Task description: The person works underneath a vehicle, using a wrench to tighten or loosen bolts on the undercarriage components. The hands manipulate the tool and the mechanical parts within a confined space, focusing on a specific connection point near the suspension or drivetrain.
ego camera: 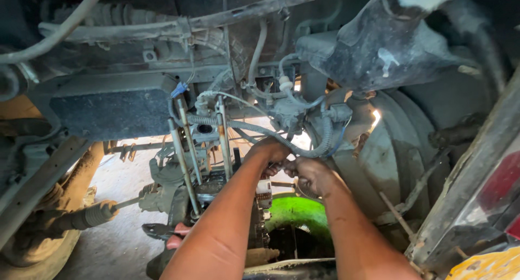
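Note:
Both my arms reach down into a vehicle's grimy engine bay. My left hand (269,151) is curled, knuckles up, just under a grey corrugated hose (319,144). My right hand (310,174) sits beside it to the right, fingers closed. The two hands meet on a small metal part (283,164) between them, mostly hidden by the fingers. Thin blue and white wires (340,139) hang close above the hands.
Several upright metal rods (184,161) stand left of my hands. A black box (108,109) sits at the upper left, a rubber-booted rod (92,215) lower left. A green part (295,212) lies below, red-handled pliers (174,234) near my left forearm. A round grey housing (390,150) fills the right.

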